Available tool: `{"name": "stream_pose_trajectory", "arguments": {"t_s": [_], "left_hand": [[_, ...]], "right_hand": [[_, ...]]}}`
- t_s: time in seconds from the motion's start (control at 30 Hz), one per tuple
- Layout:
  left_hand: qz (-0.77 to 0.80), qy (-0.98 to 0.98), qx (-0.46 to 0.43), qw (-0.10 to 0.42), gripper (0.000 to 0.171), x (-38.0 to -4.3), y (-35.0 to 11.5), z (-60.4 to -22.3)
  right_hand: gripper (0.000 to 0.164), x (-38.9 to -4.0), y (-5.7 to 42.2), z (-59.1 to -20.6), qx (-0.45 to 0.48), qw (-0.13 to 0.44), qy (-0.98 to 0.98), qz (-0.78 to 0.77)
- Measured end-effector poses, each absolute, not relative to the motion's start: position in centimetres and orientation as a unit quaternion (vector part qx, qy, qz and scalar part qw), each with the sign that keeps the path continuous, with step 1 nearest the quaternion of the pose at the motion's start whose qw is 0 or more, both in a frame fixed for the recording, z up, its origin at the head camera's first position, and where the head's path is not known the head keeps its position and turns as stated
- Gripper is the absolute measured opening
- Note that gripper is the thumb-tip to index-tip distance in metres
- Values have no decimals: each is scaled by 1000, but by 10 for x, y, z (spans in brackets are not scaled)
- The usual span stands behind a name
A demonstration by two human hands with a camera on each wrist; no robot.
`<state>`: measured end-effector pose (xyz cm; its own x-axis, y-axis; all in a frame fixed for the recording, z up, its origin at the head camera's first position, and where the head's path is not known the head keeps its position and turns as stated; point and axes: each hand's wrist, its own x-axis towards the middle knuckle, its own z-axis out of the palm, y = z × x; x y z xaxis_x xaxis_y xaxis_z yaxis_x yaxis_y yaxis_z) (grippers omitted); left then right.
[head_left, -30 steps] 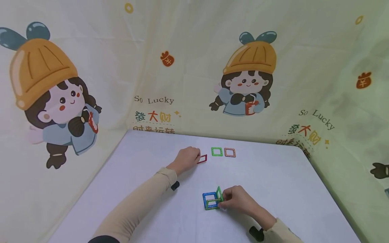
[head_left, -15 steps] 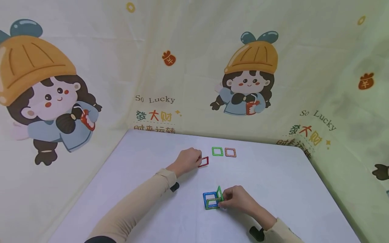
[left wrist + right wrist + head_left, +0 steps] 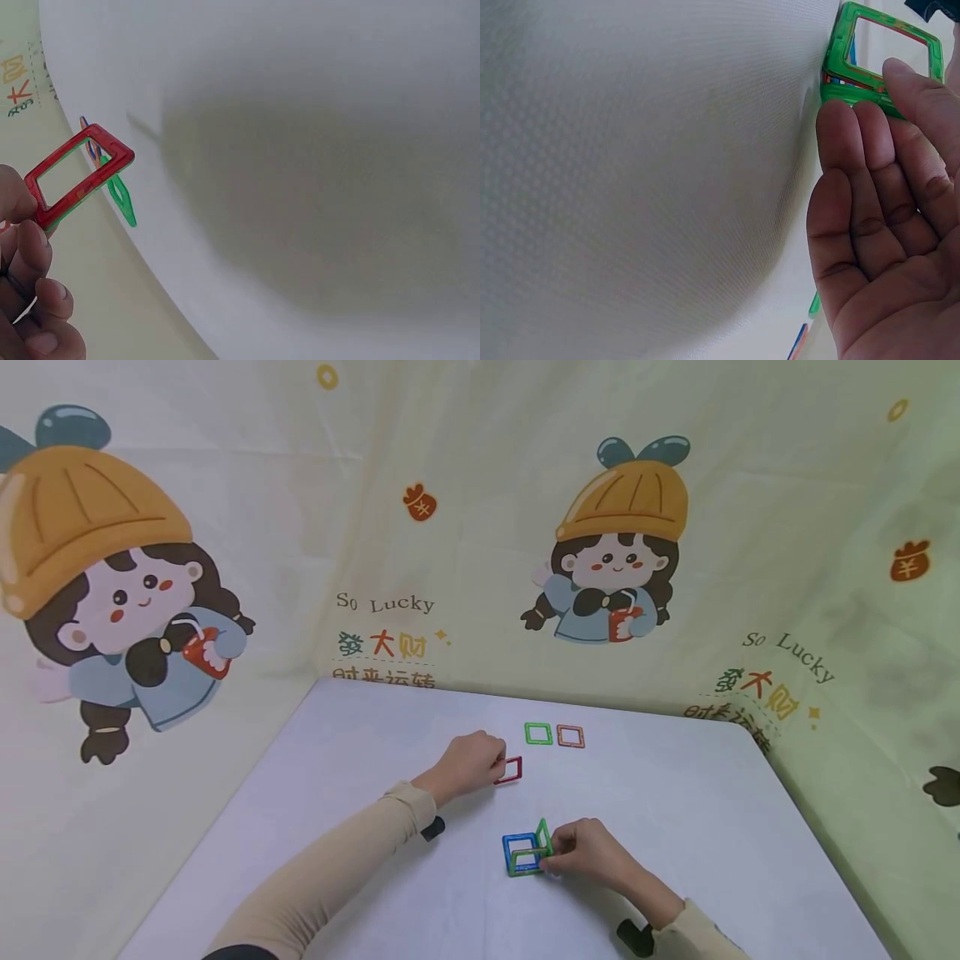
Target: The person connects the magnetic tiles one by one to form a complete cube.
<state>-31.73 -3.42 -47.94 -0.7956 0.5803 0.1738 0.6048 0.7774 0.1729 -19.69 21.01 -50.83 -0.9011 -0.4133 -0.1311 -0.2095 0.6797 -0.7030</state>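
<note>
Left hand (image 3: 468, 766) pinches red square plastic frame (image 3: 82, 189), up over white table (image 3: 675, 793) | right hand (image 3: 592, 856) touches standing green square plastic frames (image 3: 841, 41), can't tell if pinching | seems building step | next likely needs lined-up edges

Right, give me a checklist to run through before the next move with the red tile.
1. Red square tile pinched in left hand: ok.
2. Single tile, not a stack: cannot tell; green shows along its edge.
3. Right hand touching the blue-and-green build: ok.
4. Two green square tiles standing upright on the build: ok.
5. Red square tile joined to the build: not ok, held apart.
6. Loose green tile and orange tile lying away from the build: ok.
</note>
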Motion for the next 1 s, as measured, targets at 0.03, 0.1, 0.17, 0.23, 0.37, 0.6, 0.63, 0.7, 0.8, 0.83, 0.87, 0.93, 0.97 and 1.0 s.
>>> {"name": "stream_pose_trajectory", "arguments": {"t_s": [0.03, 0.1, 0.17, 0.23, 0.37, 0.6, 0.63, 0.7, 0.8, 0.83, 0.87, 0.93, 0.97, 1.0], "left_hand": [[-113, -940, -318, 53, 11, -316, -34, -478], [-107, -939, -321, 50, 11, -316, -33, -477], [-102, -940, -322, 48, 10, -315, -32, -475], [-97, -940, -322, 48, 10, -316, -32, -475], [-93, -939, -326, 51, 11, -317, -31, -474], [-100, -936, -334, 43, 12, -313, -29, -469], [-99, -936, -336, 41, 12, -311, -29, -469], [-95, -936, -338, 39, 12, -308, -28, -469], [-85, -935, -341, 43, 13, -306, -27, -470], [-82, -935, -342, 44, 13, -305, -27, -470], [-82, -935, -342, 43, 12, -305, -27, -470], [-83, -934, -344, 43, 12, -304, -27, -470], [-82, -934, -344, 43, 13, -304, -27, -470], [-82, -934, -344, 43, 13, -303, -28, -470]], "right_hand": [[19, -197, 210, -508, -171, 141, 906, -362], [18, -197, 210, -508, -169, 141, 905, -363], [18, -198, 210, -507, -167, 142, 904, -366], [18, -198, 210, -507, -165, 143, 904, -367], [18, -199, 210, -505, -163, 146, 904, -367], [18, -200, 209, -502, -163, 148, 904, -366], [18, -200, 209, -502, -162, 148, 904, -367], [18, -200, 210, -501, -162, 147, 904, -367], [19, -199, 210, -500, -165, 143, 903, -370], [19, -199, 210, -500, -166, 141, 903, -371], [19, -199, 210, -500, -167, 140, 903, -370], [19, -199, 210, -500, -169, 139, 903, -370], [19, -200, 210, -500, -170, 138, 903, -369], [20, -201, 210, -501, -172, 138, 903, -368]]}}
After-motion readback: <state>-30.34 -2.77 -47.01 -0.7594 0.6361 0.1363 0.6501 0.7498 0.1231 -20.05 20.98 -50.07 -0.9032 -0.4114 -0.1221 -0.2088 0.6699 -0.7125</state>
